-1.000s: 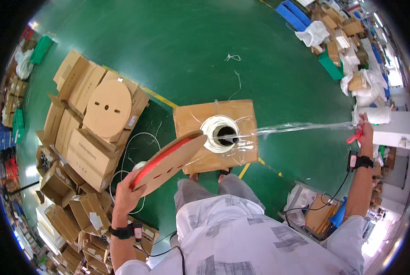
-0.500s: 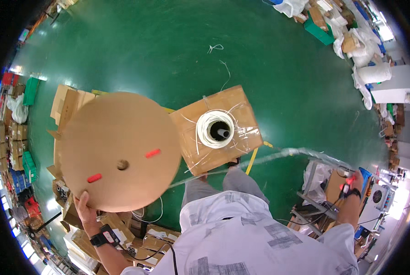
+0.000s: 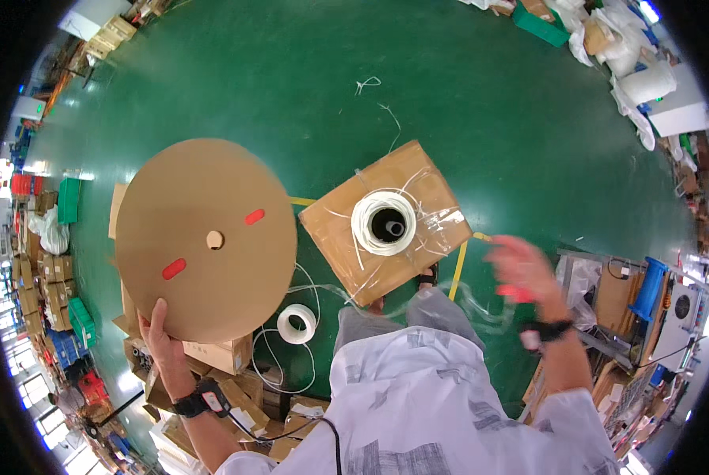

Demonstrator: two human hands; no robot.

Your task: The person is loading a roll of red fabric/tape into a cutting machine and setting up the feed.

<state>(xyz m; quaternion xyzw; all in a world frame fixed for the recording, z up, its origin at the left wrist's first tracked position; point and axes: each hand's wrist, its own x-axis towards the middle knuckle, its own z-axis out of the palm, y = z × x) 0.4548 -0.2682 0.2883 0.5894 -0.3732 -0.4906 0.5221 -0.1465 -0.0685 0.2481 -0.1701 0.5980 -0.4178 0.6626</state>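
Observation:
My left hand grips the lower left rim of a large round cardboard reel disc, thumb on its face. The disc has a round centre hole and two red oval slots, and stands tilted on my left. Off to my right, my right hand is smeared by motion, with a small red thing at its palm whose kind I cannot make out. Beside it a clear plastic strip hangs in loose loops. Between the disc and that hand sits a taped cardboard box, bearing a coil of white cord.
A smaller white coil with a loose white cord lies below the disc. Opened cartons crowd the lower left. Metal racking and a blue cylinder stand at the right. Cord scraps lie on the green floor.
My right hand has swung in from the far right toward the box, and the stretched plastic strip has gone slack. The disc has shifted and tilted, uncovering the small white coil.

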